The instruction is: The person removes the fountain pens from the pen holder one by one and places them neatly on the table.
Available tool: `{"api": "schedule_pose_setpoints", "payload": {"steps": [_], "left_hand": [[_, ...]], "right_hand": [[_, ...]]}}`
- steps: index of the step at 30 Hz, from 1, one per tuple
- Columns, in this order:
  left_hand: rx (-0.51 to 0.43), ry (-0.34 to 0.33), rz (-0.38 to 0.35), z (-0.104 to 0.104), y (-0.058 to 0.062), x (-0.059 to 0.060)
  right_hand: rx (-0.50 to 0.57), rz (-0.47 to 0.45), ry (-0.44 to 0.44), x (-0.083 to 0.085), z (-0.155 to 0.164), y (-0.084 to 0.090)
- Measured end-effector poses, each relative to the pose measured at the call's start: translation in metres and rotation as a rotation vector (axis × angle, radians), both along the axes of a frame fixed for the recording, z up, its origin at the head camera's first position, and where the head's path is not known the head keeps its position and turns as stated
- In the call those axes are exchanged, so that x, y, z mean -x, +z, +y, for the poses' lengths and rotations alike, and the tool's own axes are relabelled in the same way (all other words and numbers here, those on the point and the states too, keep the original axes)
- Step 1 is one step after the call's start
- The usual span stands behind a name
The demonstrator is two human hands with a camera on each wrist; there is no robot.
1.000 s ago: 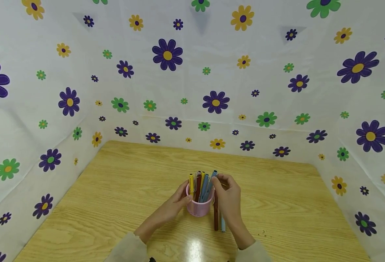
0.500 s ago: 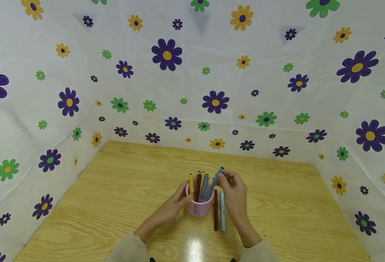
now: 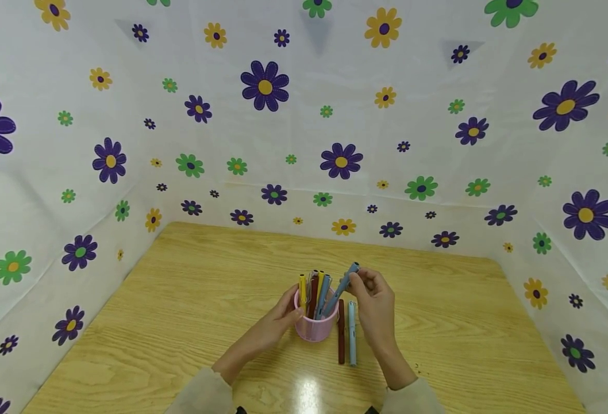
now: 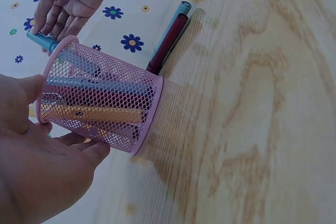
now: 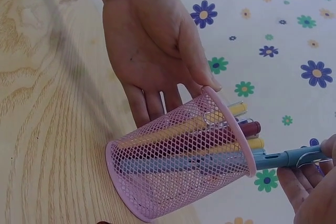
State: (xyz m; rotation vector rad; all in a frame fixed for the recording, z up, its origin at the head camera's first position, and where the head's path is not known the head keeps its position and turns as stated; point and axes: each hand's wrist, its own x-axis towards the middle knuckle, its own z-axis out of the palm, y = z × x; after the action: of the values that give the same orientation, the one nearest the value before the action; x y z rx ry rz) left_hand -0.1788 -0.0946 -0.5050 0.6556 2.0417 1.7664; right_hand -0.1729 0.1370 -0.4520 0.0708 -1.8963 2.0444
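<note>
1. Pink mesh cup (image 3: 314, 328) stands upright on the wooden worktop (image 3: 180, 322), near its front edge, with several pens inside.
2. Left hand (image 3: 278, 322): fingers relaxed and straight, laid flat against the cup's left side, steadying it, not curled round it.
3. Right hand (image 3: 373, 305): fingers pinch the top end of a grey-blue pen (image 3: 341, 288). The pen is tilted right, lower end in the cup.
4. A dark red pen (image 3: 341, 332) and a light blue pen (image 3: 352, 333) lie side by side on the worktop, just right of the cup.
</note>
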Motion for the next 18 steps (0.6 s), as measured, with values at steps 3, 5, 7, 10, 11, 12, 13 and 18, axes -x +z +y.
{"api": "schedule_pose_setpoints", "payload": {"steps": [3,5,7,10,11,12,13,18], "left_hand": [[-0.003,-0.003,-0.006,0.0,0.0003,-0.0003],[-0.008,-0.007,-0.01,0.0,0.0,-0.0005],[-0.014,-0.011,-0.012,-0.0001,-0.0004,-0.0006],[-0.022,-0.01,-0.013,0.0,-0.0012,-0.0005],[-0.026,-0.011,-0.014,0.0001,-0.0014,-0.0004],[-0.03,-0.012,-0.014,0.0002,-0.0015,-0.0003],[-0.033,-0.011,-0.014,0.0003,-0.0016,-0.0002],[-0.035,-0.014,-0.012,0.0004,-0.0016,0.0002]], "right_hand": [[0.012,0.007,0.008,0.0002,0.0011,-0.0002],[0.027,0.017,0.018,0.0002,0.0018,0.0],[0.044,0.027,0.027,0.0006,0.0027,-0.0002],[0.054,0.035,0.028,0.0006,0.0039,0.0003],[0.053,0.035,0.024,0.0005,0.0044,0.0005],[0.051,0.037,0.019,0.0003,0.0049,0.0009],[0.05,0.037,0.016,0.0002,0.0055,0.0014],[0.075,0.047,0.008,0.0001,0.0095,0.0053]]}}
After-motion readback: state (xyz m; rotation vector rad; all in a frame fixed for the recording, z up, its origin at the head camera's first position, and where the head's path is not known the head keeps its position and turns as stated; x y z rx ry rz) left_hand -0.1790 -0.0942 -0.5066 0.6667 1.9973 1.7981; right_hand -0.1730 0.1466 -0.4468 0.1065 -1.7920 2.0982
